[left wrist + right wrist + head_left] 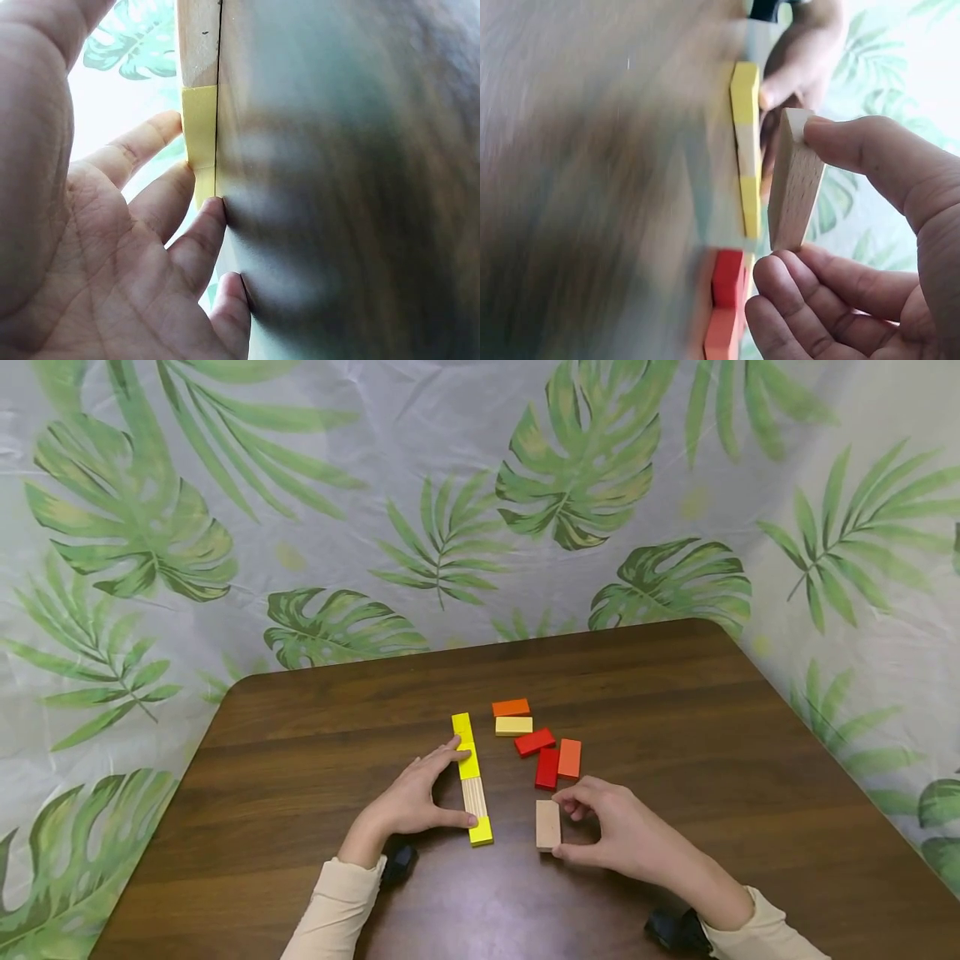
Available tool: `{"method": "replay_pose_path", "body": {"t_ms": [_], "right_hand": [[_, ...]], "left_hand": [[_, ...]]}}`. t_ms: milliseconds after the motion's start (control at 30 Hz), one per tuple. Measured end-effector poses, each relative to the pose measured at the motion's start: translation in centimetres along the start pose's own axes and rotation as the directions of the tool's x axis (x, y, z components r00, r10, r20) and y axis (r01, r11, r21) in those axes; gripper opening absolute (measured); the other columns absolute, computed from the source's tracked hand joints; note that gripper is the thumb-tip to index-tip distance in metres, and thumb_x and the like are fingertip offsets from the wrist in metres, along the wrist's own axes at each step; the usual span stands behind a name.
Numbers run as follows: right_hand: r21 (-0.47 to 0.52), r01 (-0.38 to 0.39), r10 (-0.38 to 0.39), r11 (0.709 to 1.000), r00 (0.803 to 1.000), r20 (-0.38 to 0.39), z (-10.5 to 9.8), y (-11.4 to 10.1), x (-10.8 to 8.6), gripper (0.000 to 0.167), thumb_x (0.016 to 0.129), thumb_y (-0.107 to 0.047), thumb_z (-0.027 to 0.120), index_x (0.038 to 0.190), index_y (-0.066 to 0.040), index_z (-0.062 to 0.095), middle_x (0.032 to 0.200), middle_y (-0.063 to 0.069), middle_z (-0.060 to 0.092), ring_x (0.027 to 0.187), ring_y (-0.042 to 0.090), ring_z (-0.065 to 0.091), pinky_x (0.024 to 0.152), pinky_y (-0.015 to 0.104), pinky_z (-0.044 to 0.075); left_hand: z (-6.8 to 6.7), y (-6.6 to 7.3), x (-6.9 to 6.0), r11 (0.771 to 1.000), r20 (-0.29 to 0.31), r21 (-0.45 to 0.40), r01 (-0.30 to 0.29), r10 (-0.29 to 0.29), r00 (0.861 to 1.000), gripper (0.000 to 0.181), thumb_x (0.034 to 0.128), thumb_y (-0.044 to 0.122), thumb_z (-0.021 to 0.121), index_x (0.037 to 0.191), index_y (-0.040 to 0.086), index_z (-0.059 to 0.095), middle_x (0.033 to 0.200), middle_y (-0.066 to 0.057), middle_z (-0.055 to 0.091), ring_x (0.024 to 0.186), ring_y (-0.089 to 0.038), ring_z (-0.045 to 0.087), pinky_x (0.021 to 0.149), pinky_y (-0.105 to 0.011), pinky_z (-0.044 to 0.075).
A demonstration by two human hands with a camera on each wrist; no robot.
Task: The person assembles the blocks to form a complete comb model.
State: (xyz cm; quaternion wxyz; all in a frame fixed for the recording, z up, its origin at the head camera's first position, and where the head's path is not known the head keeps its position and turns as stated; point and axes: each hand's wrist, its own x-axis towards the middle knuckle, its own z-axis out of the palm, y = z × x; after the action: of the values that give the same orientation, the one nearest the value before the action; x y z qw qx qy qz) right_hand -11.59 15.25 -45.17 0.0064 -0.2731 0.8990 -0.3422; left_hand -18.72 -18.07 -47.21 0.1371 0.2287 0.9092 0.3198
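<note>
Leaf-print cloth hangs beyond both hands. Brown table sits under both. Right hand: clamped on a plain wooden block, thumb at the near end, fingertips at the far end; block is on the palm side, between the two hands. Can't tell whether it touches the table. Left hand: fingers apart, thumb spread wide from them, tips touching a row of blocks along the hand's right side. Row is yellow at and past the left fingertips, a striped pale wood section between fingers and thumb, then a yellow block at the thumb tip. Cream sleeves behind both hands, small black devices by both wrists. Loose blocks past the right fingertips: upright red block and coral block nearest, side by side; slanted red block just beyond; then pale yellow block; orange block farthest from that hand.
</note>
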Motion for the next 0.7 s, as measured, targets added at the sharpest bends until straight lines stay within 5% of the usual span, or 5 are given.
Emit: {"method": "replay_pose_path", "body": {"t_ms": [700], "right_hand": [[0.039, 0.046, -0.051, 0.998, 0.989, 0.137, 2.6, -2.7, 1.1, 0.045, 0.084, -0.034, 0.093, 0.118, -0.013, 0.074, 0.102, -0.007, 0.066, 0.094, 0.004, 0.061, 0.086, 0.024, 0.058]], "left_hand": [[0.0, -0.1, 0.0, 1.000, 0.003, -0.020, -0.014, 0.014, 1.000, 0.096, 0.0817, 0.046, 0.093, 0.160, 0.014, 0.048, 0.181, -0.004, 0.022, 0.168, -0.033, 0.021, 0.134, -0.067, 0.013]]}}
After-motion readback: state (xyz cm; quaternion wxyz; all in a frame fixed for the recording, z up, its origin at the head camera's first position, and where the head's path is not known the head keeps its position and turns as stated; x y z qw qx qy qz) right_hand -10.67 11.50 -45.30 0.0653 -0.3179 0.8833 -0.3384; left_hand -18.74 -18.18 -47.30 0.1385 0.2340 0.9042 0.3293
